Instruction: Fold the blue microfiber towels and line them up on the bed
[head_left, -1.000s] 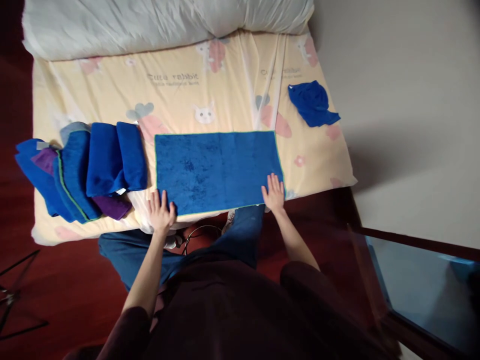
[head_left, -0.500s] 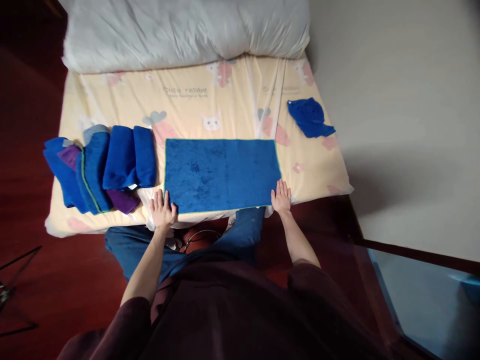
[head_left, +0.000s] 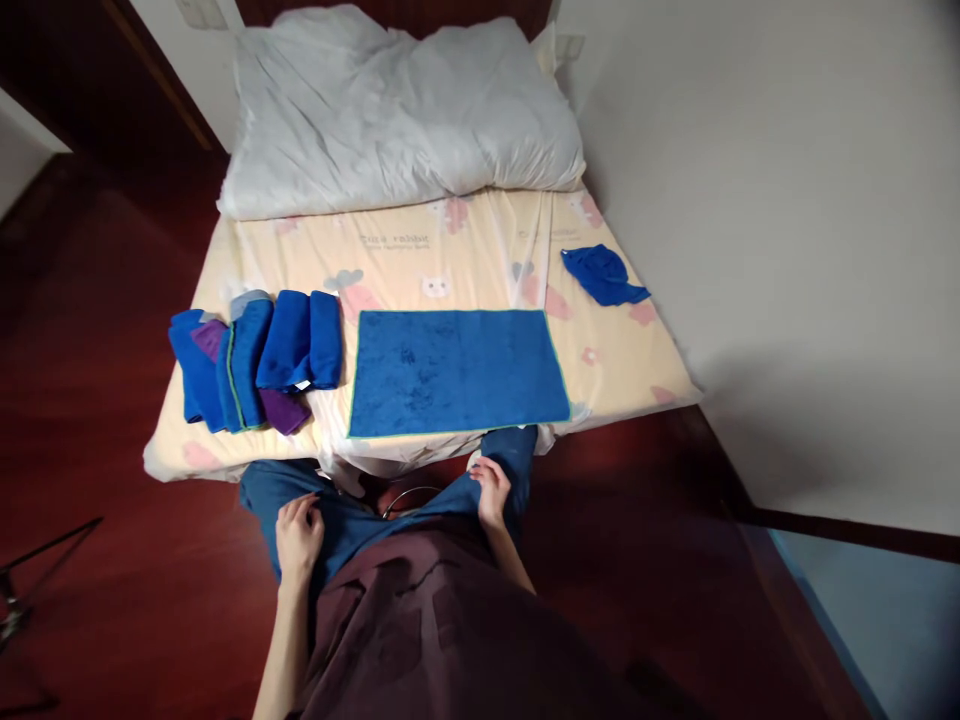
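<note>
A blue towel [head_left: 459, 372] with a thin green edge lies flat and spread out near the front edge of the bed. My left hand [head_left: 300, 535] rests on my left thigh, its fingers loosely bent and nothing in them. Over my right thigh is my right hand [head_left: 491, 490], also free of any object, with relaxed, slightly parted fingers. Both hands are apart from the towel. To its left sit several folded blue cloths [head_left: 285, 340] in an overlapping row, with a purple cloth [head_left: 285, 411] sticking out beneath. At the right lies a crumpled blue cloth [head_left: 604, 275].
The bed [head_left: 465, 262] has a pale yellow sheet printed with rabbits and carrots. A large white quilt [head_left: 405, 110] is bunched at its far end. A wall [head_left: 787, 250] runs along the right. Thin black stand legs [head_left: 52, 545] show at the lower left.
Both hands have left the towel's near corners and drawn back to my thighs. The view has tilted up, showing more of the bed's far end. The towel remains flat.
</note>
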